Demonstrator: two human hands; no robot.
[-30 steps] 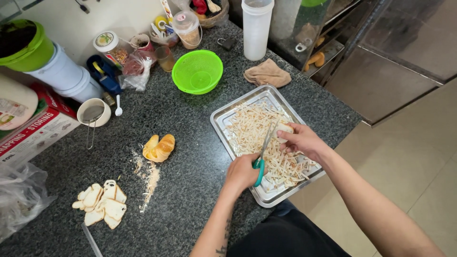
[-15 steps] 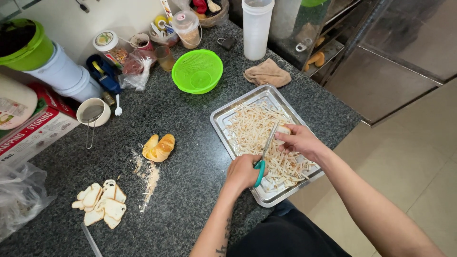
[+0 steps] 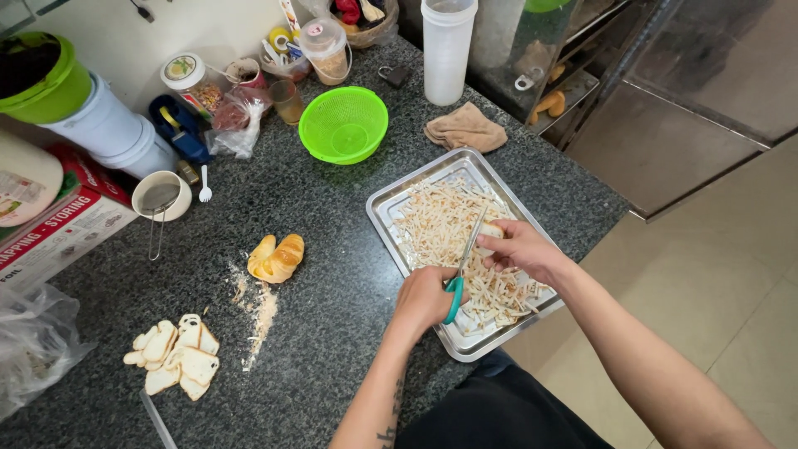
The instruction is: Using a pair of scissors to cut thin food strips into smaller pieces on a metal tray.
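Little has changed: scissors [image 3: 462,264] stay gripped in the left hand [image 3: 426,298] over the tray [image 3: 391,204]; bread [image 3: 492,230] remains pinched by the right hand [image 3: 522,249].

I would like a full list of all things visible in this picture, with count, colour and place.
metal tray: one, silver, counter right, full of pale bread strips
scissors: one, green handles, over the tray
green colander: one, behind the tray
brown cloth: one, counter back right
tall white container: one, back
croissant: one, golden, counter centre
bread slices: several, pale, front left
white cup with strainer: one, left
left hand: holds the scissors
right hand: holds a bread piece at the blades
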